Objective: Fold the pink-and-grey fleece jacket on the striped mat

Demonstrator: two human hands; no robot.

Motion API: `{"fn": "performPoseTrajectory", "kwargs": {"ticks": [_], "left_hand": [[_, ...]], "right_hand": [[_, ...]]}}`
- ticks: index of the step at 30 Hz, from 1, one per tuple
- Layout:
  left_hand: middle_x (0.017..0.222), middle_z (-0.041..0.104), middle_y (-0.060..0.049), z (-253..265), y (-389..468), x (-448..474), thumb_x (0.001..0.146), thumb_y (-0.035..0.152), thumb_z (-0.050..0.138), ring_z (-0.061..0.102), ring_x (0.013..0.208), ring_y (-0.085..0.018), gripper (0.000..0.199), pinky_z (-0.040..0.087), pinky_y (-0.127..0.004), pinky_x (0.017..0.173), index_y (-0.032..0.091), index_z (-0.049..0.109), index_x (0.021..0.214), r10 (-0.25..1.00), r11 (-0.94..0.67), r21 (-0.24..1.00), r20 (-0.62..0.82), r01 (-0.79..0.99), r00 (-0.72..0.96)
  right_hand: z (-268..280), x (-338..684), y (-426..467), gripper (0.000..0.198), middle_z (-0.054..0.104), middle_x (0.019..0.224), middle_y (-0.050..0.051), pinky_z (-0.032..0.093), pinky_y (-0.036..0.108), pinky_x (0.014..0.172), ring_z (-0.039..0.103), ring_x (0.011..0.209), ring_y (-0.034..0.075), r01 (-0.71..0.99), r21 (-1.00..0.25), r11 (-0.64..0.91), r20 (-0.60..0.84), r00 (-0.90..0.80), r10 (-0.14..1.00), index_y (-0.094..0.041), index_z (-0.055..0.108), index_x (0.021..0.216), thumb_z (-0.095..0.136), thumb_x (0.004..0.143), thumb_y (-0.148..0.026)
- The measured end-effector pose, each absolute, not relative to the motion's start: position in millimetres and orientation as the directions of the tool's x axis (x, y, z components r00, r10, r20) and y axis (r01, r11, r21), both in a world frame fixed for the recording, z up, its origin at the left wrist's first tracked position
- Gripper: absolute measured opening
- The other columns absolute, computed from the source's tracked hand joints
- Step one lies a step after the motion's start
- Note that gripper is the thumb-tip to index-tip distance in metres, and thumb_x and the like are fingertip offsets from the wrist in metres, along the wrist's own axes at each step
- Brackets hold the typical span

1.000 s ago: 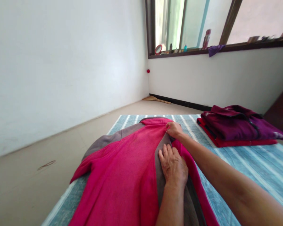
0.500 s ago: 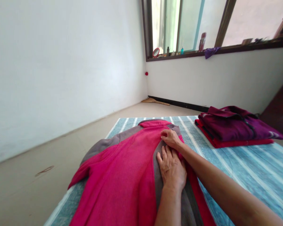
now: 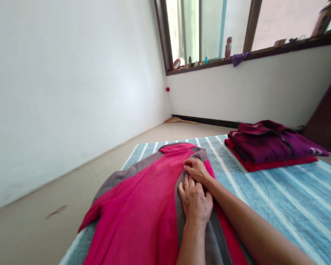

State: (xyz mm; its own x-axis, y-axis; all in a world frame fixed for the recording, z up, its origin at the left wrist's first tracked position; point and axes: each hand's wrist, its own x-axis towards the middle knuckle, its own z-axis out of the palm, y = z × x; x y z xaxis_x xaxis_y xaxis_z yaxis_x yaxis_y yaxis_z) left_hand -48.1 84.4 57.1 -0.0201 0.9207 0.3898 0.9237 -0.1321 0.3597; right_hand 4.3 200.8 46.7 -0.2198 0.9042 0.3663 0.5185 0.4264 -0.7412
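A pink-red jacket with grey shoulder and sleeve panels (image 3: pixel 138 209) lies spread on the bed, its collar at the far end. My left hand (image 3: pixel 195 202) rests flat on the grey panel along its right side, fingers stretched out. Just beyond it, my right hand (image 3: pixel 196 170) is on the same panel near the shoulder, its fingers bent and closed on the fabric. The two hands touch or nearly so, and my right fingertips are partly hidden. The right sleeve is folded in beneath my hands.
Folded clothes, a purple jacket (image 3: pixel 276 145) over a red garment (image 3: pixel 281 164), sit on the striped blue bedsheet (image 3: pixel 287 198) at right. A white wall (image 3: pixel 71 92) rises at left. Bottles and a round mirror (image 3: pixel 177 64) stand on the windowsill. A broom (image 3: pixel 179 120) lies on the floor.
My right hand has slid slightly towards me along the grey panel, closer to my left hand. The camera view has shifted a little; the jacket lies as before.
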Motion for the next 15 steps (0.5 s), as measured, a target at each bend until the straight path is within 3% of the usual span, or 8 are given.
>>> {"fn": "performPoseTrajectory", "kwargs": {"ticks": [2, 4, 6, 10, 15], "left_hand": [[0.117, 0.064, -0.013, 56.5, 87.1, -50.8, 0.075, 0.013, 0.055, 0.052, 0.118, -0.028, 0.023, 0.031, -0.051, 0.105, 0.016, 0.066, 0.095, 0.894, -0.156, 0.426, 0.445, 0.891, -0.056], [0.093, 0.070, -0.008, 54.5, 91.3, -54.2, 0.076, 0.012, 0.051, 0.062, 0.096, -0.023, 0.013, 0.038, -0.048, 0.100, 0.018, 0.062, 0.078, 0.864, -0.183, 0.504, 0.493, 0.844, -0.107], [0.078, 0.068, -0.006, 50.7, 96.3, -57.9, 0.079, 0.012, 0.046, 0.063, 0.079, -0.021, 0.015, 0.046, -0.043, 0.091, 0.020, 0.058, 0.074, 0.838, -0.190, 0.572, 0.518, 0.798, -0.172], [0.092, 0.069, -0.010, 41.1, 104.7, -63.3, 0.078, 0.004, 0.037, 0.065, 0.088, -0.020, 0.029, 0.052, -0.035, 0.082, 0.018, 0.056, 0.095, 0.807, -0.179, 0.656, 0.524, 0.733, -0.271], [0.098, 0.069, -0.013, 39.6, 107.1, -66.9, 0.070, -0.004, 0.041, 0.065, 0.094, -0.022, 0.046, 0.050, -0.037, 0.088, 0.014, 0.053, 0.110, 0.850, -0.144, 0.577, 0.488, 0.804, -0.197]], "right_hand": [[43.2, 4.4, 202.8, 0.018, 0.069, 0.081, 0.002, 0.043, 0.020, 0.065, 0.059, 0.070, 0.013, 0.496, -0.759, 0.422, 0.371, -0.203, 0.906, -0.016, 0.069, 0.086, 0.051, 0.080, -0.014], [41.2, 4.0, 204.5, 0.019, 0.069, 0.079, 0.001, 0.042, 0.020, 0.065, 0.059, 0.070, 0.013, 0.480, -0.771, 0.419, 0.375, -0.190, 0.907, -0.017, 0.069, 0.084, 0.051, 0.080, -0.014], [39.8, 3.3, 205.8, 0.019, 0.069, 0.078, 0.001, 0.042, 0.020, 0.065, 0.060, 0.070, 0.013, 0.466, -0.778, 0.421, 0.382, -0.180, 0.906, -0.017, 0.069, 0.082, 0.051, 0.079, -0.013], [37.5, 1.8, 207.8, 0.019, 0.069, 0.080, 0.002, 0.042, 0.020, 0.068, 0.061, 0.072, 0.014, 0.447, -0.785, 0.428, 0.398, -0.166, 0.902, -0.017, 0.070, 0.083, 0.053, 0.077, -0.010], [37.5, -0.3, 209.5, 0.020, 0.070, 0.082, 0.003, 0.041, 0.021, 0.068, 0.061, 0.073, 0.014, 0.449, -0.787, 0.424, 0.398, -0.155, 0.904, -0.017, 0.071, 0.087, 0.053, 0.078, -0.011]]}}
